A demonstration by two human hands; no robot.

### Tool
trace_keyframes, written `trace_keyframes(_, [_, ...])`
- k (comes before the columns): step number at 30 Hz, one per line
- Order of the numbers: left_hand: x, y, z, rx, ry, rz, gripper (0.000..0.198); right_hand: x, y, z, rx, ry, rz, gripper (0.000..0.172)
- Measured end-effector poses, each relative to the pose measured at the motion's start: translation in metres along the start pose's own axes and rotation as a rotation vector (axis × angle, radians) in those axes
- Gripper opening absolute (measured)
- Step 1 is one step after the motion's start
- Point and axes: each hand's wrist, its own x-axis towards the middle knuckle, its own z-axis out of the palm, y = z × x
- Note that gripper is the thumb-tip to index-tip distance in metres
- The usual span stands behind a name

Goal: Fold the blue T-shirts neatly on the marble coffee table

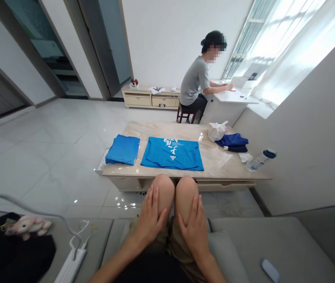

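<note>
My left hand (149, 220) rests on my left thigh just behind the knee, its fingers stretched out. On the other leg lies my right hand (194, 226), flat and with the thumb apart. Neither holds anything. Beyond my knees, a bright blue T-shirt (185, 155) with white lettering is spread in a partly folded rectangle on the coffee table (214, 169). To its left sits a neatly folded blue garment (122, 149). Dark blue clothes (232, 140) lie bunched at the table's right, beside a white plastic bag (216, 131).
A clear bottle (260, 160) with a dark lid stands at the table's right end. Another person (195, 78) sits at a white desk (232, 96) by the window. On the grey sofa (258, 236) are a plush toy (28, 226), a power strip (71, 265) and a white device (270, 270).
</note>
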Motion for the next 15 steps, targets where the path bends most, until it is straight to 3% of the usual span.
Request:
trace_keyframes(3, [-0.026,-0.004,-0.009,0.016,-0.01,-0.047,0.088,-0.035,0.004,-0.004,-0.152,0.042,-0.106,0.089])
trace_keyframes(8, [-0.054,-0.01,-0.016,0.058,-0.016,-0.115,0.089,-0.042,0.015,-0.009,-0.143,0.097,0.002,0.099])
trace_keyframes(15, [-0.049,-0.015,-0.024,0.154,-0.074,-0.069,0.09,-0.038,0.018,-0.012,-0.127,0.036,0.037,0.102])
